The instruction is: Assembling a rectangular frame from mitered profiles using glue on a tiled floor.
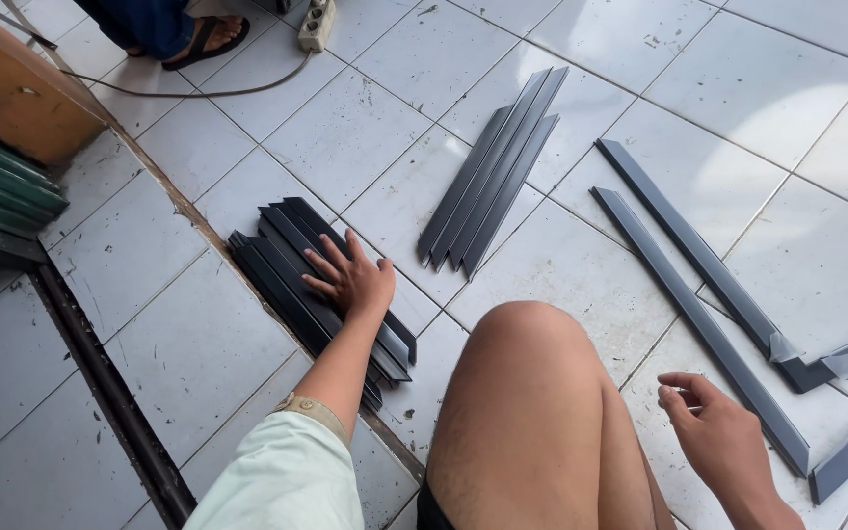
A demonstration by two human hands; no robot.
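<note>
Dark strip stack (321, 294) under left hand (353, 280), fingers spread flat | right hand (714, 432) loosely curled, empty

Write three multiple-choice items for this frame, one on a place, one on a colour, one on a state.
1. Where does the left hand rest?
A. on the stack of dark angled metal strips lying on the white tiled floor
B. on the bare knee
C. on the wooden box

2. What colour are the long flat strips nearest the right hand?
A. red
B. grey
C. yellow

3. What is the state of the right hand?
A. clenched around a strip
B. pressed flat on the stack
C. loosely curled, holding nothing

Answers:
1. A, since the spread fingers lie on top of the dark stack.
2. B, since those strips look grey against the white tiles.
3. C, since the fingers curl over the floor with nothing between them.
</note>
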